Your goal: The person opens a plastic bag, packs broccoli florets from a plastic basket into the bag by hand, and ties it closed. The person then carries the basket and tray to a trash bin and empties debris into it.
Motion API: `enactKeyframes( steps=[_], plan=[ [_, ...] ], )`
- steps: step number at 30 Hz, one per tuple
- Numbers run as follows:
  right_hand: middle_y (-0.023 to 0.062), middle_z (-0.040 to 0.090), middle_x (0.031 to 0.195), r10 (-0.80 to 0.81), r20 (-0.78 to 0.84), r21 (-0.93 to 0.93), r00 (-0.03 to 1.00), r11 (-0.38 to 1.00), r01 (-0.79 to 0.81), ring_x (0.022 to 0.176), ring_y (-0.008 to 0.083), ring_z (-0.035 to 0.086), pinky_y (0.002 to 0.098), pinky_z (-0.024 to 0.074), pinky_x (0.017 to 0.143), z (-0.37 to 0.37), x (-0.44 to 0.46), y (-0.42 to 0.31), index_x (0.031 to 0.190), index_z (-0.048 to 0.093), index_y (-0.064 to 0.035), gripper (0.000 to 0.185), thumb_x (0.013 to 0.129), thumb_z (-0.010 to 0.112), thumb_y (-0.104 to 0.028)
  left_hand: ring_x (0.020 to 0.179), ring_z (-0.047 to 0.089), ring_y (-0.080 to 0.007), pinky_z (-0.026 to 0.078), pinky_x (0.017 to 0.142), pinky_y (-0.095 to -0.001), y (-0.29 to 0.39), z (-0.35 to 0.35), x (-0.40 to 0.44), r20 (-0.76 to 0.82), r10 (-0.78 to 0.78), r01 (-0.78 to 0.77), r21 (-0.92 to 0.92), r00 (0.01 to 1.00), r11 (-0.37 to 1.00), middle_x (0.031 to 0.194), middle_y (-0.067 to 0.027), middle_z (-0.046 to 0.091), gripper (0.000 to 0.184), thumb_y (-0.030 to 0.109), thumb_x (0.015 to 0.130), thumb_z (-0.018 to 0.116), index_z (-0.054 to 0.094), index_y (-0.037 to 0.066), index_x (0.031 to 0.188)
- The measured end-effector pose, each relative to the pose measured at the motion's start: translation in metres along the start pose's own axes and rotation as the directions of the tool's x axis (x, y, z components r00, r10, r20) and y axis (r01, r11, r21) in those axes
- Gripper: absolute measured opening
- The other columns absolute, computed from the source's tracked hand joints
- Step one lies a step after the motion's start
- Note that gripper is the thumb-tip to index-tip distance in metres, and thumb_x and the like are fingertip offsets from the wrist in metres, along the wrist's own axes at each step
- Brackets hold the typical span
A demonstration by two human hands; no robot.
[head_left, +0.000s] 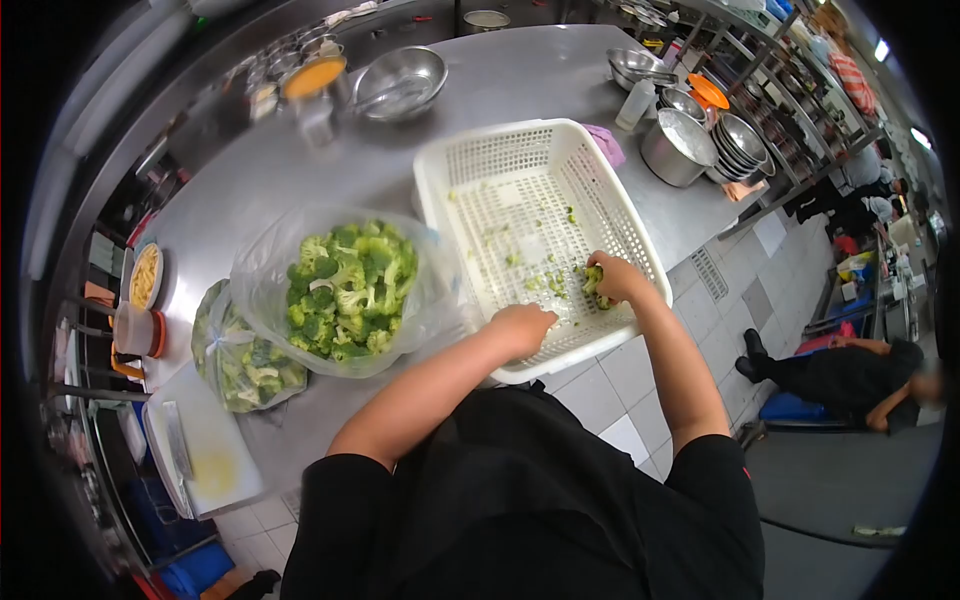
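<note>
A white perforated basket [432, 190] stands at the table's front edge, with small broccoli bits scattered over its bottom. My right hand [617, 279] is inside it at the right, fingers closed round some broccoli florets [592, 287]. Near the basket's front left corner, my left hand [524, 330] is low over the bottom with its fingers curled; what it holds, if anything, is hidden. Left of the basket lies an open clear plastic bag [262, 265] full of broccoli florets. A second, tied bag of broccoli [262, 372] sits beside it at the lower left.
On the steel table [530, 75] are a metal bowl [400, 85], an orange-filled container [315, 80], a squeeze bottle [635, 104] and a metal pot [680, 148]. A knife [178, 440] lies on a white cutting board [220, 450]. Another person [850, 375] is at the right.
</note>
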State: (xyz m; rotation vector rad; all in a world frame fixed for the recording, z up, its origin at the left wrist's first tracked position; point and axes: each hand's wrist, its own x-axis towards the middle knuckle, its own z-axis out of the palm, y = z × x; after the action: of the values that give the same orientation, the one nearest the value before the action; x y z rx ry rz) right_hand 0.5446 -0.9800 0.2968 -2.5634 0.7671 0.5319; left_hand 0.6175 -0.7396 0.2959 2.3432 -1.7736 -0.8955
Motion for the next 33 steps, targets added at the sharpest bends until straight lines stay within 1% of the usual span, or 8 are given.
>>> enactKeyframes(
  steps=[4, 10, 15, 20, 23, 27, 29, 33],
  plan=[
    [0.014, 0.064, 0.093, -0.068, -0.033, 0.442, 0.997, 0.894, 0.076, 0.068, 0.0187, 0.067, 0.032, 0.0556, 0.054, -0.008, 0.005, 0.001, 0.123, 0.053, -0.0103, 0.051, 0.075, 0.063, 0.003, 0.096, 0.063, -0.0353, 0.051, 0.08, -0.046, 0.004, -0.017, -0.023, -0.317, 0.021, -0.089, -0.2, 0.948, 0.976, 0.1, -0.0154, 0.063, 0.025, 0.009, 0.08, 0.061, 0.059, 0.008, 0.105],
    [0.0096, 0.061, 0.1, -0.21, -0.176, 0.877, 0.962, 0.41, 0.25, 0.075, 0.0173, 0.063, 0.0308, 0.057, 0.064, -0.057, -0.035, -0.077, 0.13, 0.049, -0.0064, 0.054, 0.078, 0.064, 0.003, 0.087, 0.062, -0.0292, 0.051, 0.076, -0.0383, 0.003, -0.073, -0.116, -0.599, -0.022, -0.301, -0.433, 0.801, 0.85, 0.095, -0.0119, 0.061, 0.018, 0.011, 0.083, 0.061, 0.059, 0.007, 0.1],
    [0.0091, 0.06, 0.107, -0.567, -0.273, 0.815, 0.777, 0.294, 0.5, 0.083, 0.0177, 0.063, 0.0294, 0.056, 0.068, -0.081, -0.079, -0.194, 0.131, 0.05, -0.0076, 0.056, 0.077, 0.062, 0.002, 0.09, 0.061, -0.0166, 0.05, 0.078, -0.0298, -0.038, -0.093, -0.22, -0.75, -0.331, -0.244, -0.541, 0.573, 0.805, 0.101, -0.009, 0.064, 0.021, 0.008, 0.088, 0.063, 0.061, 0.003, 0.108],
    [0.0108, 0.06, 0.109, -0.721, -0.021, 0.623, 0.693, 0.532, 0.573, 0.085, 0.0171, 0.063, 0.0303, 0.0549, 0.072, -0.048, -0.072, -0.286, 0.135, 0.049, -0.009, 0.056, 0.081, 0.064, -0.001, 0.105, 0.06, -0.025, 0.048, 0.09, -0.0353, -0.105, -0.07, -0.245, -0.711, -0.631, 0.128, -0.627, 0.308, 0.769, 0.118, -0.0151, 0.062, 0.036, 0.02, 0.088, 0.069, 0.061, 0.003, 0.12],
    [0.0103, 0.062, 0.109, -0.778, -0.251, 0.284, 0.576, 0.509, 0.812, 0.085, 0.0165, 0.063, 0.0306, 0.0541, 0.074, -0.031, -0.065, -0.298, 0.136, 0.051, -0.0103, 0.054, 0.084, 0.065, -0.005, 0.125, 0.051, -0.0351, 0.042, 0.102, -0.0422, -0.118, -0.044, -0.209, -0.924, -0.364, 0.326, -0.311, 0.115, 0.893, 0.139, -0.0203, 0.051, 0.052, 0.031, 0.086, 0.073, 0.059, 0.005, 0.129],
    [0.0107, 0.066, 0.105, -0.664, -0.349, 0.407, 0.661, 0.528, 0.746, 0.084, 0.0195, 0.064, 0.032, 0.0536, 0.075, -0.048, -0.073, -0.272, 0.127, 0.058, -0.0068, 0.042, 0.086, 0.066, -0.007, 0.144, 0.028, -0.0372, 0.02, 0.114, -0.0612, -0.136, -0.021, -0.171, -0.884, -0.334, 0.518, -0.129, 0.326, 0.846, 0.154, -0.0144, 0.036, 0.059, 0.044, 0.086, 0.068, 0.057, 0.012, 0.135],
    [0.0152, 0.068, 0.1, -0.52, -0.338, 0.282, 0.785, 0.739, 0.611, 0.089, 0.0278, 0.068, 0.0368, 0.054, 0.076, -0.046, -0.058, -0.235, 0.117, 0.061, -0.0075, 0.031, 0.087, 0.063, -0.015, 0.147, 0.021, -0.0352, 0.015, 0.117, -0.0598, -0.144, -0.019, -0.162, -0.852, -0.386, 0.539, -0.152, 0.354, 0.829, 0.156, -0.0115, 0.033, 0.06, 0.046, 0.088, 0.064, 0.057, 0.012, 0.136],
    [0.0161, 0.07, 0.103, -0.431, 0.147, -0.123, 0.89, 0.885, 0.449, 0.098, 0.0347, 0.066, 0.0432, 0.0518, 0.084, 0.001, -0.041, -0.174, 0.111, 0.064, -0.0105, 0.031, 0.084, 0.064, -0.025, 0.149, 0.015, -0.0351, 0.013, 0.118, -0.0573, -0.144, -0.021, -0.162, -0.798, -0.463, 0.605, -0.161, 0.386, 0.78, 0.159, -0.0123, 0.028, 0.062, 0.051, 0.088, 0.063, 0.06, 0.009, 0.133]
  ],
)
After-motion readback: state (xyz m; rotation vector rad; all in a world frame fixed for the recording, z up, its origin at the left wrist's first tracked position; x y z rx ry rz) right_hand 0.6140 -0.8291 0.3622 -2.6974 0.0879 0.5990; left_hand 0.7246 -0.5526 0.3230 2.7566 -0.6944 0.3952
